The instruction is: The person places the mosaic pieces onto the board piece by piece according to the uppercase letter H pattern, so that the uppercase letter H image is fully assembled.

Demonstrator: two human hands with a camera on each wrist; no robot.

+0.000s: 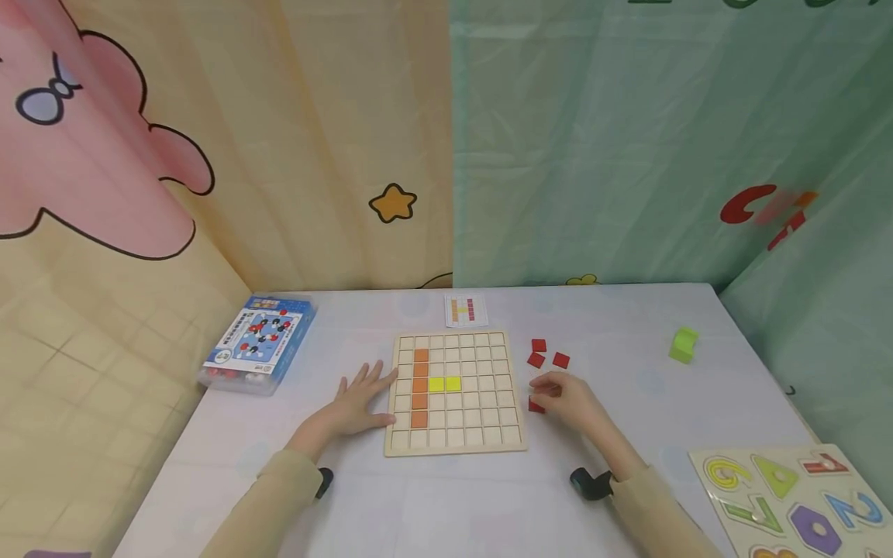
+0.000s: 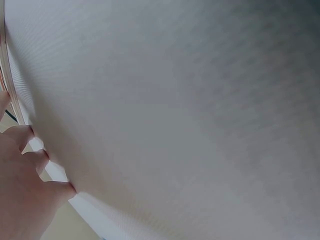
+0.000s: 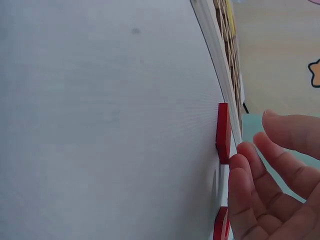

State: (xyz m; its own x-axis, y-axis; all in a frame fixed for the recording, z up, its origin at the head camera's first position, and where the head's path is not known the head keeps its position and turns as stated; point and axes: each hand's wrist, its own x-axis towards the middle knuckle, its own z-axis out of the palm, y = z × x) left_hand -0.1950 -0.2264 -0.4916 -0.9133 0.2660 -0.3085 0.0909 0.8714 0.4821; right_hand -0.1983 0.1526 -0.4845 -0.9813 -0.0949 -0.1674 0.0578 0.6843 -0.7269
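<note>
A wooden grid board (image 1: pixel 490 439) lies on the table between the hands. Several orange tiles (image 1: pixel 419 401) stand in one of its columns, and two yellow tiles (image 1: pixel 445 384) sit side by side to their right. My left hand (image 1: pixel 359 403) lies spread at the board's left edge, thumb and a fingertip touching it. Just right of the board, my right hand (image 1: pixel 568 399) hovers close over a red tile (image 1: pixel 536 405), which it partly covers. In the right wrist view its thumb and fingers are apart, beside a red tile (image 3: pixel 223 132). Three more red tiles (image 1: pixel 539 346) lie farther back.
Behind the board lies a small pattern card (image 1: pixel 466 311). A blue boxed set (image 1: pixel 260 341) is at the back left, a green block (image 1: pixel 684 345) at the right. A number-and-shape puzzle board (image 1: pixel 781 496) occupies the front right corner. Curtains hang behind the table.
</note>
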